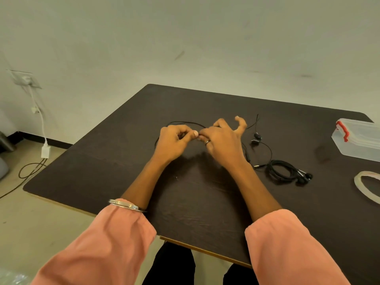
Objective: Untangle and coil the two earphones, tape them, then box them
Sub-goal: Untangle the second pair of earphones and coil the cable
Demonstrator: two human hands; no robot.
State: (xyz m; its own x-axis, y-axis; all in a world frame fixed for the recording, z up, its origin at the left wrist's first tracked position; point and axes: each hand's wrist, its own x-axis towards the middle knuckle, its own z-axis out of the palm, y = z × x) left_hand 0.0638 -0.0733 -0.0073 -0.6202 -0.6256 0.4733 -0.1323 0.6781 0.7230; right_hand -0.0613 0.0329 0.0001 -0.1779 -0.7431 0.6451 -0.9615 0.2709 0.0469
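A black earphone cable (pixel 186 122) loops across the dark table (pixel 123 161) behind my hands. My left hand (pixel 174 141) pinches this cable between thumb and curled fingers. My right hand (pixel 221 138) meets it at the fingertips and pinches the same cable, its outer fingers raised. The cable's earbuds (pixel 257 137) lie just right of my right hand. A second black earphone (pixel 285 171) lies coiled in a bundle further right, its buds (pixel 305 177) at the bundle's right end and a plug (pixel 257 166) at its left.
A clear plastic box with red latches (pixel 357 138) stands at the table's right edge. A roll of clear tape (pixel 368 186) lies in front of it, partly cut off by the frame. A wall socket with a white charger cable (pixel 42 124) is at the left.
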